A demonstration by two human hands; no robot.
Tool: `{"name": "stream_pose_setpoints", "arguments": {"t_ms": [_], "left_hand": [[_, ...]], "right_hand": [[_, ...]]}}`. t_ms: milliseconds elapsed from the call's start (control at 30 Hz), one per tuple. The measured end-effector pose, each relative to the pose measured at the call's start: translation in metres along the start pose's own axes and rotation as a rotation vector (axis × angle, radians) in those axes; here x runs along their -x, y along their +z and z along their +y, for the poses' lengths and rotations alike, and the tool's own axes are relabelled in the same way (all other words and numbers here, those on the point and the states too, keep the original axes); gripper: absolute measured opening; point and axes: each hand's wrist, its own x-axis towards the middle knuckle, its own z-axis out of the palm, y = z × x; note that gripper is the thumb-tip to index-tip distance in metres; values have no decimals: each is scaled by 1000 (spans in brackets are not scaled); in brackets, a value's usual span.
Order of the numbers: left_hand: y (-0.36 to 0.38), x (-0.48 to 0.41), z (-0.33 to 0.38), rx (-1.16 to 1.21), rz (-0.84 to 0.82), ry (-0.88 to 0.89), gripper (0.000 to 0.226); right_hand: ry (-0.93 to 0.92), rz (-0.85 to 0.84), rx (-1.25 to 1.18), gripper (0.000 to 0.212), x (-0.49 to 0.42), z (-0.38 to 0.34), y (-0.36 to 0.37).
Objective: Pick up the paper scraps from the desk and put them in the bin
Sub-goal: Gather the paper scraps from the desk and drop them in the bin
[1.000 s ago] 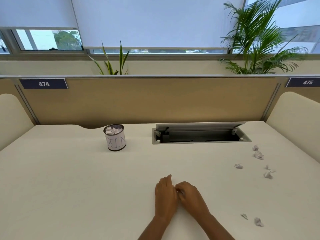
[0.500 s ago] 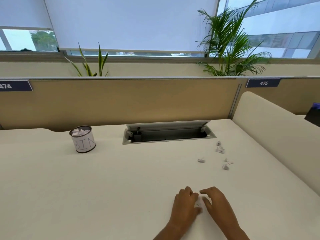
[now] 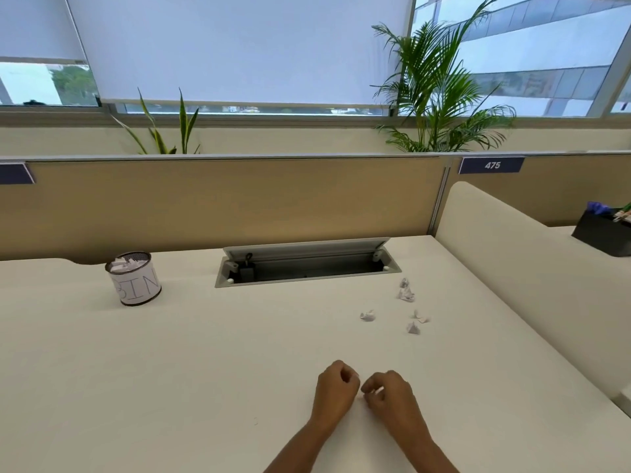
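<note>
The bin (image 3: 136, 280) is a small round tin labelled BIN at the back left of the white desk (image 3: 191, 363), with crumpled white paper inside. Several paper scraps (image 3: 405, 295) lie loose at the right, in front of the cable hatch. My left hand (image 3: 336, 392) and my right hand (image 3: 389, 399) rest side by side near the desk's front, far from the bin. Both have their fingers curled shut. A pale bit of paper shows at the right hand's fingertips. The scrap in the left fist is hidden.
An open grey cable hatch (image 3: 307, 264) is sunk into the desk at the back. A tan partition (image 3: 239, 199) closes the far side and a cream divider (image 3: 519, 274) the right. A black box (image 3: 604, 233) stands on the neighbouring desk.
My view turned right. Both hands slid right from the desk's middle to two scraps near the front and curled shut over them. Those two scraps no longer lie on the desk.
</note>
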Motion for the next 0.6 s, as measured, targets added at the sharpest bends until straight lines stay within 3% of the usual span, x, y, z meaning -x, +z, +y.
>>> {"name": "stream_pose_setpoints", "arguments": {"t_ms": [133, 233, 333, 433, 600], "left_hand": [[-2, -5, 17, 624, -107, -323, 26], [-1, -14, 22, 925, -141, -416, 34], [2, -24, 27, 1043, -134, -454, 36], [7, -37, 29, 1144, -100, -516, 28], [6, -72, 39, 978, -2, -485, 23]], "right_hand": [[-23, 70, -186, 15, -18, -14, -12], [-83, 25, -214, 16, -30, -21, -14], [-127, -44, -194, 14, -43, -19, -17], [-130, 3, -183, 16, -58, -9, -25], [-69, 149, 67, 29, -97, 26, -49]]}}
